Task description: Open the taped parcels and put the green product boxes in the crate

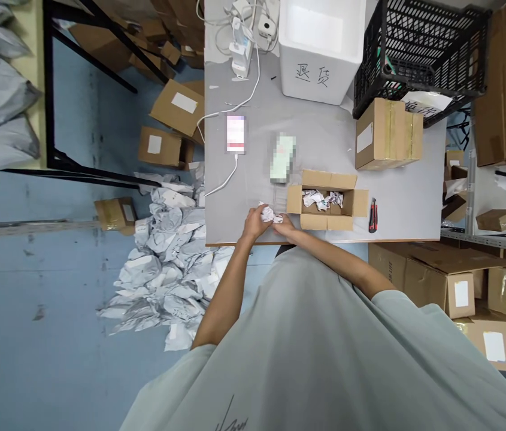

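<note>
Head view: one grey table point(230, 224), a person in a pale green shirt point(306, 335) standing at its near edge, seen from where I stand in the room. Item, left hand point(255, 224): fingers partly curled, pinching one side of a crumpled paper point(269, 214). Item, right hand point(285, 225): half closed, fingers at the other side of the same paper; how firmly it grips I cannot tell. The paper is between the two hands, near the table's front edge, left of the open box point(327, 222). Said box: brown card, four flaps spread outward, more crumpled wads point(316, 199) inside. Just right of it, one cutter point(373, 216), red and black, lying with its length pointing away from the person. Behind the paper, one pale green item point(283, 157), blurred beyond identification. Farther left, one phone point(235, 133), screen lit, white cable point(229, 184) at its near end. Toward the back: one power strip point(240, 58); one white bin point(342, 81), handwritten characters on its front; one black crate point(418, 66); one taped carton point(378, 140) in front of the crate. On the floor at left, one heap of grey bags point(169, 263).
</note>
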Demonstrator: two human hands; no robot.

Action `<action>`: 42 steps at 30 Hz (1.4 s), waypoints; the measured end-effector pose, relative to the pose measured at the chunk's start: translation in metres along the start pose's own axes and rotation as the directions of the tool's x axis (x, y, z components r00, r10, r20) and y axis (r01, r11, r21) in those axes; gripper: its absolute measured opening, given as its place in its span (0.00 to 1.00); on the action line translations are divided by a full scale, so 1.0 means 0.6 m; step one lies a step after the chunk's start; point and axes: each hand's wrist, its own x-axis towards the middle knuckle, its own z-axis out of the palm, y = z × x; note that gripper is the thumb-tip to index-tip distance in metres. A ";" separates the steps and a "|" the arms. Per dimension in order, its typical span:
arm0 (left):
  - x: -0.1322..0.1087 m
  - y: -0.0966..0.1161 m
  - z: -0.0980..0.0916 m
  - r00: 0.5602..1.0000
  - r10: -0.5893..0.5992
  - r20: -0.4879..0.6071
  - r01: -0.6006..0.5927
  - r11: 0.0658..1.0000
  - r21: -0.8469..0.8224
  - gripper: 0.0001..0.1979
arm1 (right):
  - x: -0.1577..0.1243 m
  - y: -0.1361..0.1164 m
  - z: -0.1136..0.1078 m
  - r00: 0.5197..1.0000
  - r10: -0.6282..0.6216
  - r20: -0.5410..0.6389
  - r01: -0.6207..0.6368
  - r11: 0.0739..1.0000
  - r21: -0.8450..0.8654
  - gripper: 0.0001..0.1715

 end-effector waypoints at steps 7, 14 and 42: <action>-0.090 0.084 -0.044 0.939 0.214 -0.269 -0.286 0.920 -0.267 0.39 | -0.107 -0.040 -0.126 0.946 -0.292 0.140 0.306 0.948 -0.093 0.47; -0.050 0.248 0.055 0.912 0.393 -0.115 -0.408 0.847 -0.341 0.39 | -0.135 -0.067 -0.333 0.894 -0.443 -0.069 0.399 0.858 -0.324 0.47; -0.044 0.213 0.049 0.948 -0.175 -0.265 0.122 0.971 -0.205 0.29 | -0.106 -0.026 -0.504 0.743 -0.593 -0.311 0.362 0.746 -0.559 0.36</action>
